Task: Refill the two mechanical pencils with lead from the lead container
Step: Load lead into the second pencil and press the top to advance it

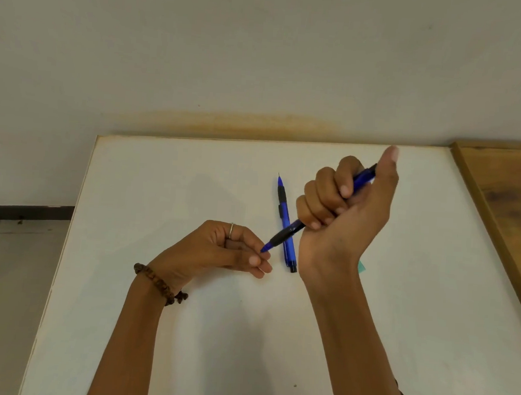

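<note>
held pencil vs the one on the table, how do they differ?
The held pencil is gripped in the right hand, off the table, slanting, tip down-left at the left hand fingertips. The lying pencil rests flat, untouched, tip pointing away. Both are blue with black grips.

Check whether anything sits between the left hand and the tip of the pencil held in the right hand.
Nothing visible does. The left hand has its fingertips right at the tip of the held pencil, which the right hand grips. The second pencil lies on the table behind it, not between.
</note>
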